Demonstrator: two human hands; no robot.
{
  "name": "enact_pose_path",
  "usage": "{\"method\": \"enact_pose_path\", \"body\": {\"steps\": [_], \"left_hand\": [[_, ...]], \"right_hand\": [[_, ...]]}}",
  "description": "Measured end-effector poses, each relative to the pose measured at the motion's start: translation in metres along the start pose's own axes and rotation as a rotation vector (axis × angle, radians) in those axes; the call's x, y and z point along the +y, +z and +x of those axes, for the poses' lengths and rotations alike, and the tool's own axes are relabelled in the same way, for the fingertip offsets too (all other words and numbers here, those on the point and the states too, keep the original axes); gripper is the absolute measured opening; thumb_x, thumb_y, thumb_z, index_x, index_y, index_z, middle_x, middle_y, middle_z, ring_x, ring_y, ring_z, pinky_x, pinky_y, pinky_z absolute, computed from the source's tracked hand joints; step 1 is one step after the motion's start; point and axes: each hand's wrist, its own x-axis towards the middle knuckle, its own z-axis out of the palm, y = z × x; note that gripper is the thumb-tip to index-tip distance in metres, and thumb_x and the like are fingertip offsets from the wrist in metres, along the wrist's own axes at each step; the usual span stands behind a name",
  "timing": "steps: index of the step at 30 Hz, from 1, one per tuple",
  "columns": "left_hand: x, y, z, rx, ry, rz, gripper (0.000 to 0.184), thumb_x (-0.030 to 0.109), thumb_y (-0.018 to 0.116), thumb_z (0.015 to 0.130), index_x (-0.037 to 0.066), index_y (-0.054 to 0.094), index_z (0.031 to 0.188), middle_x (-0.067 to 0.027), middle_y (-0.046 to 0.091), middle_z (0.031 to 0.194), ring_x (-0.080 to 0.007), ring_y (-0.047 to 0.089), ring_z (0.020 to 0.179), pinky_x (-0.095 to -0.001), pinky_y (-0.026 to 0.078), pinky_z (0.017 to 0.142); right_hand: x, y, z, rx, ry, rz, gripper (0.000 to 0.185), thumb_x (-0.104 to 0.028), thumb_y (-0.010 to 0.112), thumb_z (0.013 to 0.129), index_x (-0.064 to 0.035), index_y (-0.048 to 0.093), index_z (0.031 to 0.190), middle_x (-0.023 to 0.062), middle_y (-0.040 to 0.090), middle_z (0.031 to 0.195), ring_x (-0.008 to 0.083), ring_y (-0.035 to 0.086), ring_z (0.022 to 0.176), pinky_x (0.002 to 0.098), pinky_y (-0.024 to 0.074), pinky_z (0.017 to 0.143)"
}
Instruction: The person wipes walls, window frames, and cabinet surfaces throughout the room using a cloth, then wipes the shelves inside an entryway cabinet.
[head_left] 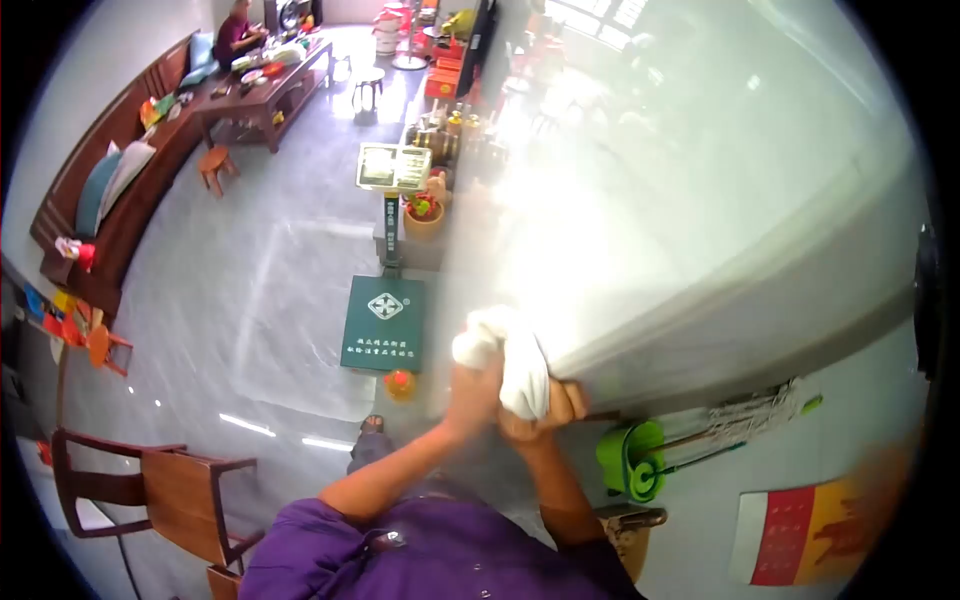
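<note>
A white cloth (525, 375) is bunched up between my two hands, in front of my chest. My left hand (474, 390) is closed on the cloth's left side and looks blurred. On the right, my right hand (545, 410) has its fingers wrapped round the lower part of the cloth. Both hands are close to a large, pale, glossy surface (640, 230) that reflects the light. Left of the hands, a green platform scale (384, 325) stands on the floor.
A bottle (400, 385) stands by the scale. A wooden chair (180, 500) is at lower left, a green mop bucket (630, 460) at lower right. Further off are a potted plant (424, 212), a long bench (130, 190), a table (255, 100) and a seated person (236, 35).
</note>
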Motion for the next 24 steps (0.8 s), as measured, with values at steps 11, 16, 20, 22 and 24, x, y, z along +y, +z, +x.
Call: {"method": "enact_pose_path", "body": {"steps": [11,16,20,22,24], "left_hand": [[0.055,0.033,0.081,-0.191,0.262,-0.152,0.034,0.011,0.071,0.084,0.005,0.054,0.113,-0.0080,0.053,0.102,-0.0218,0.053,0.095,-0.0345,0.046,0.082],[0.144,0.086,0.134,-0.061,0.746,-0.188,0.042,0.008,0.074,0.076,0.007,0.058,0.115,-0.0118,0.054,0.102,-0.0299,0.055,0.092,-0.0394,0.045,0.078],[0.169,0.106,0.165,-0.094,0.982,-0.264,0.047,0.016,0.073,0.074,0.011,0.057,0.118,-0.0117,0.054,0.104,-0.0303,0.056,0.091,-0.0409,0.045,0.077],[0.166,0.108,0.186,-0.109,1.067,-0.219,0.047,0.015,0.072,0.075,0.010,0.057,0.118,-0.0114,0.054,0.105,-0.0292,0.056,0.092,-0.0392,0.046,0.076],[0.146,0.100,0.203,-0.091,1.026,-0.191,0.043,0.013,0.073,0.076,0.008,0.057,0.116,-0.0103,0.055,0.103,-0.0273,0.057,0.093,-0.0367,0.047,0.077]], "right_hand": [[0.003,-0.039,0.103,-0.241,-0.218,-0.368,0.033,-0.024,0.062,0.092,-0.0008,0.060,0.116,0.0119,0.046,0.120,0.0381,0.041,0.118,0.0492,0.0385,0.092],[-0.010,-0.039,0.199,-0.023,0.031,-0.663,0.048,-0.031,0.053,0.098,-0.0010,0.050,0.135,0.0202,0.029,0.144,0.0432,0.027,0.138,0.0580,0.0308,0.108],[-0.020,-0.041,0.247,-0.117,0.144,-0.960,0.041,-0.022,0.057,0.098,-0.0012,0.056,0.133,0.0217,0.034,0.149,0.0414,0.028,0.142,0.0510,0.0280,0.113],[-0.017,-0.029,0.257,-0.244,0.178,-0.863,0.037,-0.019,0.059,0.096,-0.0020,0.059,0.130,0.0198,0.045,0.146,0.0395,0.032,0.141,0.0453,0.0297,0.112],[-0.013,0.001,0.256,-0.296,0.250,-0.610,0.035,-0.015,0.061,0.093,-0.0013,0.061,0.124,0.0183,0.048,0.144,0.0376,0.040,0.137,0.0485,0.0344,0.109]]}}
